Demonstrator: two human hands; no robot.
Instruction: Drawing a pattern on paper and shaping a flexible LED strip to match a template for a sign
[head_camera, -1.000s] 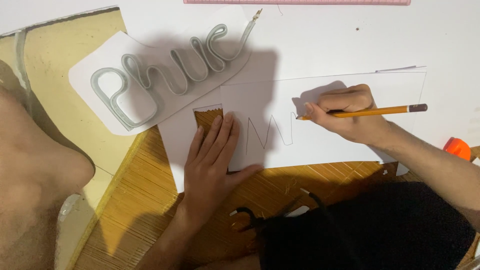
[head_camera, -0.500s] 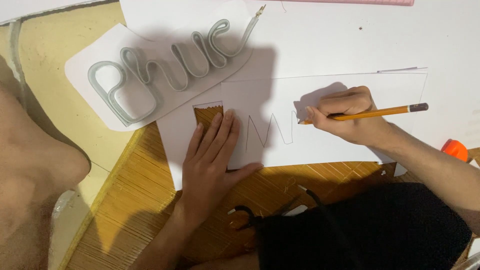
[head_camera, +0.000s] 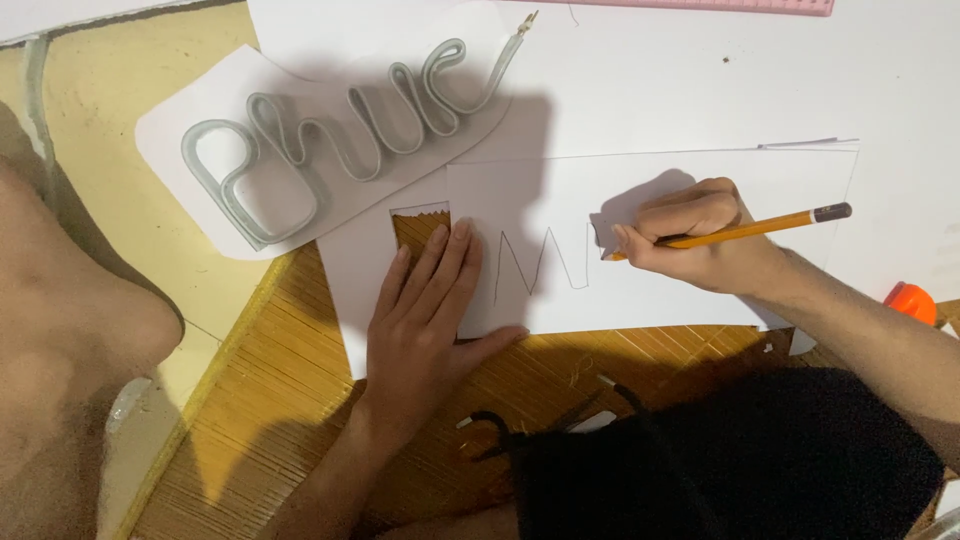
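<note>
White paper sheet (head_camera: 690, 180) lies flat on the woven mat (head_camera: 250, 430), zigzag pencil outline at its lower middle. My right hand (head_camera: 700, 245), fingers closed, grips the yellow pencil (head_camera: 760, 228), tip on the sheet. Left hand (head_camera: 425, 310) lies fingers spread flat, pinning its left edge. Best: keep firm pressure, short strokes.

White paper sheet (head_camera: 690, 190) bearing grey pencilled zigzag outlines (head_camera: 540, 262); orange-yellow pencil (head_camera: 760, 227) with dark end; translucent grey looped tube lettering (head_camera: 330, 140) on white backing at far left; golden-brown ribbed mat (head_camera: 270, 420); pink ruler (head_camera: 700, 5) at far edge; orange object (head_camera: 910, 300) at right; black cloth (head_camera: 740, 460) near.
</note>
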